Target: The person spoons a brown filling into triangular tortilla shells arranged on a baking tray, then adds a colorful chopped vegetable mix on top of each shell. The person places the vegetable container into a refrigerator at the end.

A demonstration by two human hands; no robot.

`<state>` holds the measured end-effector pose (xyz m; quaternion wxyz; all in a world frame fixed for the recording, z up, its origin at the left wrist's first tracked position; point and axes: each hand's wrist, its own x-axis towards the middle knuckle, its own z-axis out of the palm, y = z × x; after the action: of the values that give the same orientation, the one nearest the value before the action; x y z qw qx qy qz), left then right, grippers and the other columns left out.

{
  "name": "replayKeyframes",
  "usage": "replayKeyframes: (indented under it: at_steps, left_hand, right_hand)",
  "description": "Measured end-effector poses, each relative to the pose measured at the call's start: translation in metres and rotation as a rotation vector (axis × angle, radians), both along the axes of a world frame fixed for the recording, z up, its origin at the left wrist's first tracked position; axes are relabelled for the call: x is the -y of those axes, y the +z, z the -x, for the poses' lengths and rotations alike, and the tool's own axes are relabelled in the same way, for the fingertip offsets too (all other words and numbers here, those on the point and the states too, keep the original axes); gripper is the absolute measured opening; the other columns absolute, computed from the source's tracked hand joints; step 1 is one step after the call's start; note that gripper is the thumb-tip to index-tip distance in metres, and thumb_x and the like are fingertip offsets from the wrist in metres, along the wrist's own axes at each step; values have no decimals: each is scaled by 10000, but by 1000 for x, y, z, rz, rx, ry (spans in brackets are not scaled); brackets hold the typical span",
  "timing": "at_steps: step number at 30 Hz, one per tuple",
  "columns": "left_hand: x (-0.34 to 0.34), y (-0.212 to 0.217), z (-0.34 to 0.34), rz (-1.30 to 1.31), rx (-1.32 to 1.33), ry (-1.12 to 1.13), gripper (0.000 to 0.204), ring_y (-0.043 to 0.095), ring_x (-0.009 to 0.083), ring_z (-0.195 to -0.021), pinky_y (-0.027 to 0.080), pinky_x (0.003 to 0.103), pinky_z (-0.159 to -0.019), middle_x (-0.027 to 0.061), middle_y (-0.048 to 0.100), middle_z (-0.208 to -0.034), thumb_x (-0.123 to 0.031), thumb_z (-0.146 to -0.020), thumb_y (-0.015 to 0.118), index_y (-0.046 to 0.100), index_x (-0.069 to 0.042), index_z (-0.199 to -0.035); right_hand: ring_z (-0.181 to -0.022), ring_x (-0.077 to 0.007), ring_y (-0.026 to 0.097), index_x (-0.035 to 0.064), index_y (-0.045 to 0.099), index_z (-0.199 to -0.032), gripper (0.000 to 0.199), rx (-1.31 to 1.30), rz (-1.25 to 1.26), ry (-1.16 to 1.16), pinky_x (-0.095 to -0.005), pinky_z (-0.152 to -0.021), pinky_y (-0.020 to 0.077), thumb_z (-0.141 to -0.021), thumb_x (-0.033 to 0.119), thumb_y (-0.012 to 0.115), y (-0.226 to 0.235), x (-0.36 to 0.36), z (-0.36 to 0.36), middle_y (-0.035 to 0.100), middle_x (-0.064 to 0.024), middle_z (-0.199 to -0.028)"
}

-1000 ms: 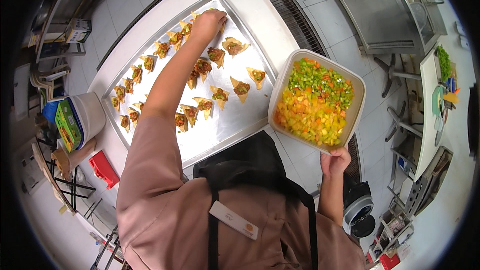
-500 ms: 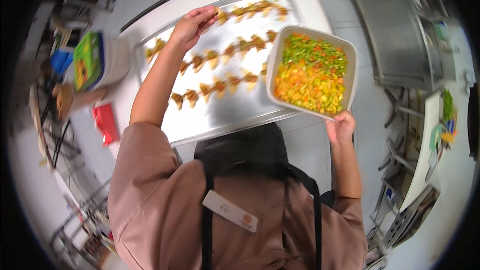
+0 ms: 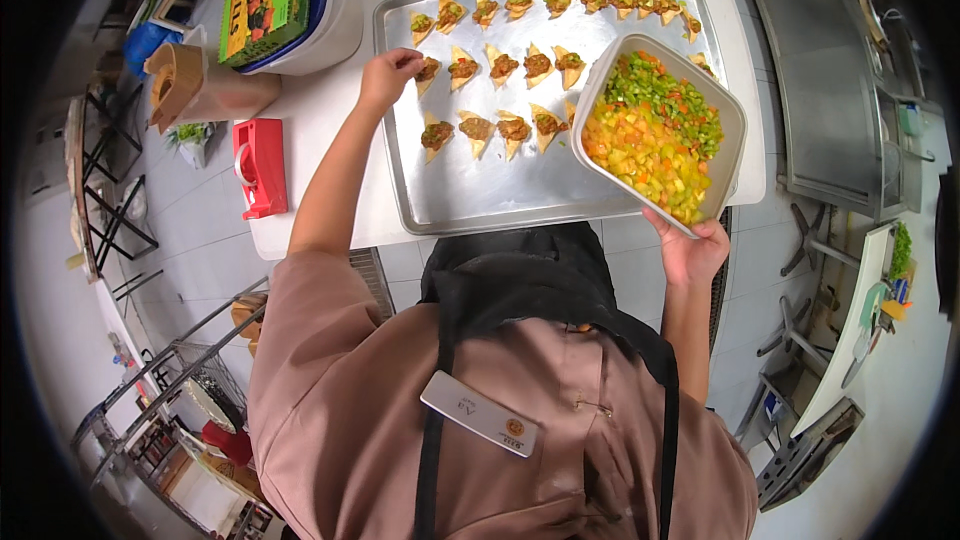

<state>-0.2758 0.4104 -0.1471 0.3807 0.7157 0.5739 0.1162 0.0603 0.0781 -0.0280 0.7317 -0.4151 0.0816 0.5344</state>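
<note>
My left hand [image 3: 388, 78] is over the tray's left side, its fingertips pinched beside the leftmost piece [image 3: 427, 72] of the middle row. Whatever they hold, if anything, is too small to make out. My right hand [image 3: 692, 248] grips the near corner of a pale rectangular container [image 3: 735, 130], tilted above the tray's right part. Inside it lie diced vegetables, green [image 3: 670, 90] on the far side and orange-yellow [image 3: 650, 155] nearer me. Three rows of small triangular chips with chunky brown and green topping rest on the metal tray [image 3: 480, 202]; the container hides some of them.
The tray lies on a white table [image 3: 375, 210]. At its left stand a red tape dispenser [image 3: 262, 168] and a white tub [image 3: 335, 30] with a blue lid and a green box [image 3: 268, 0] on top. A steel counter [image 3: 810, 40] is off to the right.
My left hand has gone from the far row to the left end of the middle row. The right hand still holds the container over the tray's right part. The whole view has shifted.
</note>
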Motion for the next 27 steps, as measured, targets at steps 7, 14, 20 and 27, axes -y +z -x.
replayKeyframes:
  at_steps: [7,14,20,27]
  left_hand:
    - [-22,-34,-38,-279,-240,-301,231,615,333,-893,489,382,-794,151,638,-1047,-133,-861,535,645,-56,-1048]
    - [-32,-64,-66,-356,-307,-333,286,612,324,-971,492,390,-828,158,605,-1129,-70,-865,465,619,-55,-1105]
    - [-35,-46,-90,-312,-51,-173,280,624,332,-931,496,375,-823,171,632,-1053,-69,-843,516,644,-74,-1092]
    - [-10,-47,-141,-324,-151,-439,189,615,308,-948,492,373,-800,137,645,-1039,-129,-872,537,673,-70,-989]
  right_hand:
    - [-1136,-417,510,-34,370,-1328,758,-7,6,-33,-581,-878,494,-586,79,472,-8,-3,6,477,-224,-1285]
    - [-1136,-413,512,-29,368,-1331,752,-42,45,-40,-581,-883,490,-594,80,470,-29,-7,-18,471,-221,-1292]
    - [-1155,-403,500,-23,362,-1338,749,-16,69,-30,-577,-897,480,-605,87,474,-29,-4,-21,465,-208,-1304]
    - [-1169,-402,488,-16,360,-1343,752,-23,73,16,-575,-910,469,-608,91,481,-28,-2,-29,461,-198,-1311]
